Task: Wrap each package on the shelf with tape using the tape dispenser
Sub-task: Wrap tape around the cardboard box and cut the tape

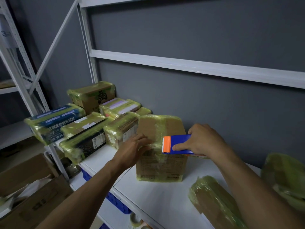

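A brown cardboard package (160, 164) stands upright on the white shelf (148, 192), partly banded with yellowish clear tape. My right hand (203, 139) grips a blue tape dispenser (178, 144) with an orange cutter end, held against the package's upper front face. My left hand (133, 149) lies with straight fingers against the package's left front side, touching the fresh tape. Several taped packages (85, 129) are stacked at the shelf's left back.
Two more tape-wrapped packages (212, 200) lie on the shelf at the right, partly behind my right forearm. Open cardboard boxes (29, 192) sit low on the left. Blue crates (115, 202) show under the shelf. White shelf uprights and a grey wall stand behind.
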### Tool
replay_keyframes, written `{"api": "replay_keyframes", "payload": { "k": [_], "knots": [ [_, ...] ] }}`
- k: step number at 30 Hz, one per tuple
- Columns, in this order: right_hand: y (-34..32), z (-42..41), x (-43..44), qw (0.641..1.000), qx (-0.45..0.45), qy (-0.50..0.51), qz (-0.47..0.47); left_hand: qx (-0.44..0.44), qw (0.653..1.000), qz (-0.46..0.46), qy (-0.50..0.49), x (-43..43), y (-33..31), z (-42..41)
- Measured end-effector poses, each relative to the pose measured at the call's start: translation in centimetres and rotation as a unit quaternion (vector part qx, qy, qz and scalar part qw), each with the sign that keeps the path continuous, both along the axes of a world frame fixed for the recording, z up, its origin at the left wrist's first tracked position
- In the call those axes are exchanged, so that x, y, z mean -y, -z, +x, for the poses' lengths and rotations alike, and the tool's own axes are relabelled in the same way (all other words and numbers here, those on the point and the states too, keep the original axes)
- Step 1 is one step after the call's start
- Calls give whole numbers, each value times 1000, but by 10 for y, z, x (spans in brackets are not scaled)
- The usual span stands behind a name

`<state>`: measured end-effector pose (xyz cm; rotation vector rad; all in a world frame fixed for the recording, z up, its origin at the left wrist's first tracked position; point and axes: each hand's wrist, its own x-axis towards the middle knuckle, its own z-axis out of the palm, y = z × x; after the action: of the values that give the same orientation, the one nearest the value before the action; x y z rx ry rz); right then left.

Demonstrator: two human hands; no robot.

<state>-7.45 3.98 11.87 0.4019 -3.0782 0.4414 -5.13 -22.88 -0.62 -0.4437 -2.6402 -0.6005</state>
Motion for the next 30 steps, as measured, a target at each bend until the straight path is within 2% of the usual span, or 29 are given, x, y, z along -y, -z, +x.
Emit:
{"api": "replay_keyframes", "payload": {
  "k": [4, 9, 16, 21, 30],
  "knots": [
    [-1, 1, 7, 1000, 14, 2, 12, 29, 998, 46, 19, -5, -3, 8],
    [-4, -2, 8, 999, 30, 11, 17, 1, 994, -104, -39, -18, -4, 8],
    [0, -4, 7, 999, 30, 14, 17, -42, 998, -26, -50, -31, -3, -2],
    [4, -4, 1, 1000, 25, 3, -5, -36, 999, 9, -21, -33, -2, -5],
    [3, 1, -12, 999, 33, -8, -19, -6, 1000, -15, -8, -27, -8, -5]
  ]
}}
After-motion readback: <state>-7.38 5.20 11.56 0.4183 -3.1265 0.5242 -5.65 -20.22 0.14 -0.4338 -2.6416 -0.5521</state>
